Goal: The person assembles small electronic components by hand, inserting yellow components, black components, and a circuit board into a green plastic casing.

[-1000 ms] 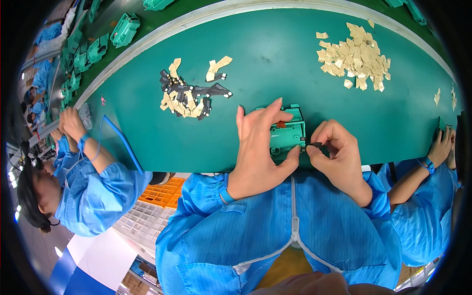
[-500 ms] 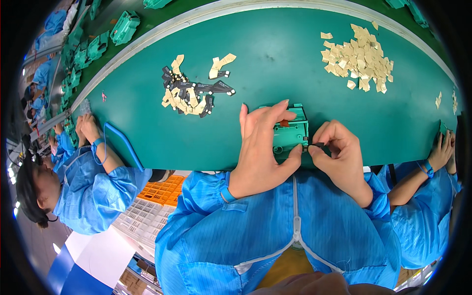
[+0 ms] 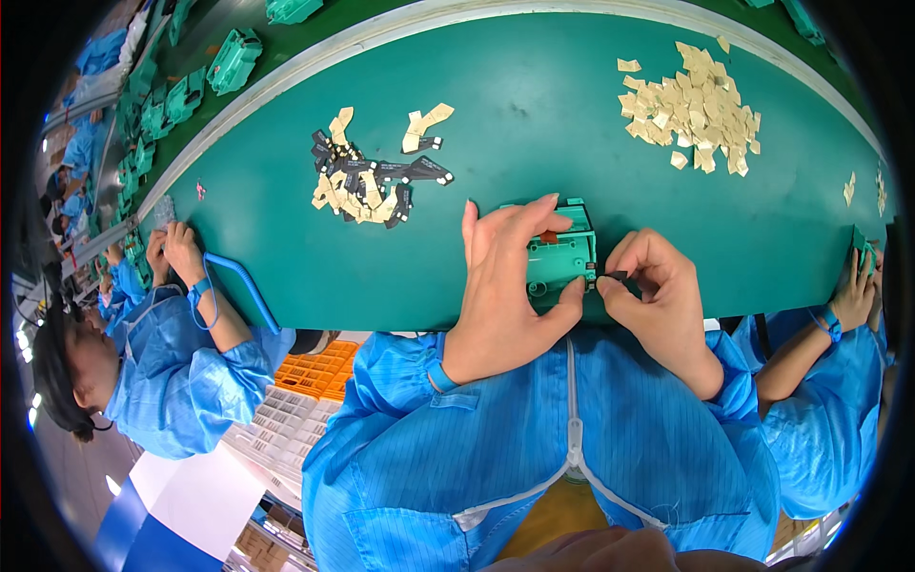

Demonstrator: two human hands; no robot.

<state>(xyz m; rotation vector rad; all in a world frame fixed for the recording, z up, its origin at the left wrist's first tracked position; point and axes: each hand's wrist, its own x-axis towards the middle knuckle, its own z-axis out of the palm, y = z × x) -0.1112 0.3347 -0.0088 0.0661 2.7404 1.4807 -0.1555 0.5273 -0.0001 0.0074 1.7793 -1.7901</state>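
A green plastic housing [image 3: 564,255] lies on the table right in front of me. My left hand [image 3: 510,286] is wrapped over its left side, fingers across the far part and thumb pressed at the near right corner. Inside the housing a small brown-orange piece [image 3: 549,235] shows beside my fingers. At the housing's right edge my right hand [image 3: 658,296] pinches a small black strip [image 3: 615,277] between thumb and fingertips. The strip's tip is close to my left thumb; whether it touches the housing I cannot tell.
Black flexible strips with cream backing [image 3: 367,176] lie scattered at the left. A heap of cream paper pieces [image 3: 694,110] sits at the far right. Beyond the pale table rim [image 3: 381,36], more green housings [image 3: 234,61] stand. Co-workers sit left [image 3: 191,381] and right [image 3: 829,381].
My hands, the housing and the black strip hold nearly the same position. The left co-worker's hands have moved slightly apart.
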